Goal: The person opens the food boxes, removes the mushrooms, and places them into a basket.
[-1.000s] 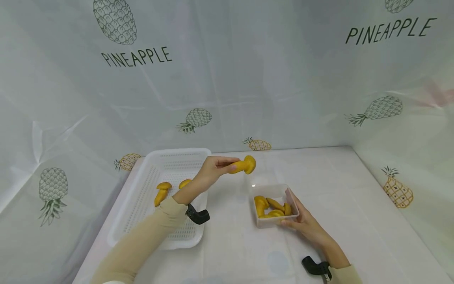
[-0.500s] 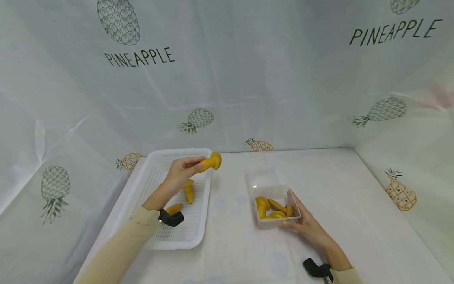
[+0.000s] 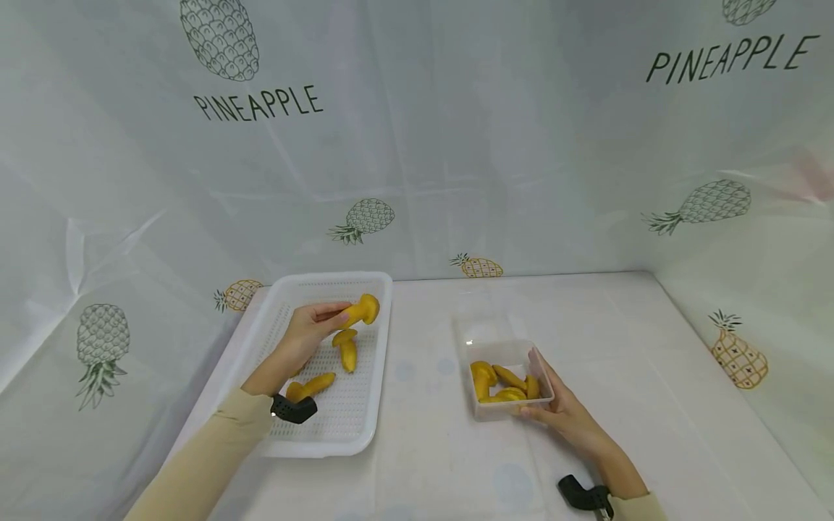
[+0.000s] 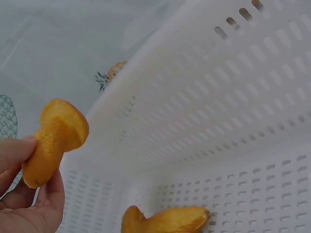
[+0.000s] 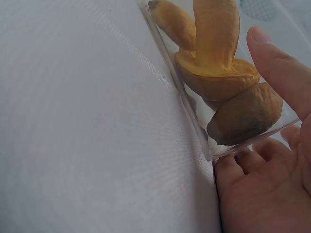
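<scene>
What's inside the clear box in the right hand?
Several yellow mushrooms lie jumbled in the clear box, held by the right hand. They overlap, so parts of some, and whatever lies beneath, are covered; their number is unclear.

Between the white basket (image 3: pixel 335 427) and the clear box (image 3: pixel 491 412) I have a broad bare lane of desk (image 3: pixel 423 405) to pass through. The basket's raised rim stands between my left hand (image 3: pixel 302 336) and that lane. Near the mushroom I hold (image 3: pixel 368 309), another mushroom (image 3: pixel 348 354) and a lower one (image 3: pixel 311 386) take up basket floor. My right hand (image 3: pixel 565 416) blocks the box's right side; its top is uncovered. The printed sheet (image 3: pixel 443 166) bounds the desk's far edge.
</scene>
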Tool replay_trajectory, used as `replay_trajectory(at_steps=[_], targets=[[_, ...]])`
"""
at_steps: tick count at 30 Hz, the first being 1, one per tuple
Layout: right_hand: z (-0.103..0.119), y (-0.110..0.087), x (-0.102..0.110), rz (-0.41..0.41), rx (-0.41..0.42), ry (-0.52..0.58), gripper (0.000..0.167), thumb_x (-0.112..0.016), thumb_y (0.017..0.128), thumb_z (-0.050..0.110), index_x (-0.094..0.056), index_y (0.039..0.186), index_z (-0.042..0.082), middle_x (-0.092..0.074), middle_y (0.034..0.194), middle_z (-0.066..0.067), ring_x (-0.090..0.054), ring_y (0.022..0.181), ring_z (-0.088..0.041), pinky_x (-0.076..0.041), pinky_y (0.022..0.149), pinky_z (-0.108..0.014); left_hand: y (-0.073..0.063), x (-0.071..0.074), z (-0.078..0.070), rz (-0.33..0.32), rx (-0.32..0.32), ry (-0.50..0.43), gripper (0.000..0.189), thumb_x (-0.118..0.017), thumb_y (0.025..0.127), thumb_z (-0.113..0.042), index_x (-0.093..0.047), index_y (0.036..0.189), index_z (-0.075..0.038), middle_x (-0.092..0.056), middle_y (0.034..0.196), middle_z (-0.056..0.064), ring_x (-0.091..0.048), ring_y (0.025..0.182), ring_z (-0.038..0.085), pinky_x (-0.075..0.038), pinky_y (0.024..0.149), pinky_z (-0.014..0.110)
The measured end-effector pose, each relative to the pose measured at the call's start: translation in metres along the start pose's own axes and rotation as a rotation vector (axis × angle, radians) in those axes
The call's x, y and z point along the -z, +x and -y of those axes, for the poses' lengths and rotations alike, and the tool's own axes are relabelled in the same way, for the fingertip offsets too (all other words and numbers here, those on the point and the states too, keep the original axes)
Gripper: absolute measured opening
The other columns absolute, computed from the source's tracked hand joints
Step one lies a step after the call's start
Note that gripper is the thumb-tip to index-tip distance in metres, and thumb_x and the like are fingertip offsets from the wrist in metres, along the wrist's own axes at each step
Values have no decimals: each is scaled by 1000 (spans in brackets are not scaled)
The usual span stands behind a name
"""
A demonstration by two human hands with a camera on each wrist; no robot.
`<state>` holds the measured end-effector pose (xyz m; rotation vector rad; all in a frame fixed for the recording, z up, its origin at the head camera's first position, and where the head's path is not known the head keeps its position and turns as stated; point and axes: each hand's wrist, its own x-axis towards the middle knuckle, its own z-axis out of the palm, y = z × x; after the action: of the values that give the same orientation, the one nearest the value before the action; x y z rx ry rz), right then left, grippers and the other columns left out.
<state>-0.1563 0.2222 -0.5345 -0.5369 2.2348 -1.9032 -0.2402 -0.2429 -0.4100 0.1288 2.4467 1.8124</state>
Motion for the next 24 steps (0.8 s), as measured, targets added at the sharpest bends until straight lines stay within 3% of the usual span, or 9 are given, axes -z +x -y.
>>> replay_trajectory(at_steps=[7,11,16,24], targets=[[0,0,1,5,9,0,104,-74,89,4,-2,162,18,5,166,-14,4,146,-47,-27,101,-8,2,-1,19,-10,28,78,38,-66,99,-18,-63,130,4,-65,127,19,-63,112,25,-47,102,45],[0,0,1,11,10,6,104,-74,89,4,-1,162,18,5,166,-13,5,146,-47,-26,101,-8,0,0,25,-22,43,130,37,-67,98,-18,-65,128,3,-67,123,18,-63,110,25,-53,95,36],[-1,0,1,10,8,3,104,-74,89,4,-1,162,19,6,167,-10,5,147,-46,-25,101,-7,-2,1,31,-12,43,119,36,-68,97,-16,-65,126,5,-68,120,19,-65,106,24,-54,87,24],[1,0,1,7,3,-2,105,-75,88,5,-2,162,18,5,167,-8,5,147,-44,-25,102,-7,0,3,37,-17,65,92,35,-67,97,-7,-63,127,9,-65,124,23,-62,117,33,-52,94,24]])
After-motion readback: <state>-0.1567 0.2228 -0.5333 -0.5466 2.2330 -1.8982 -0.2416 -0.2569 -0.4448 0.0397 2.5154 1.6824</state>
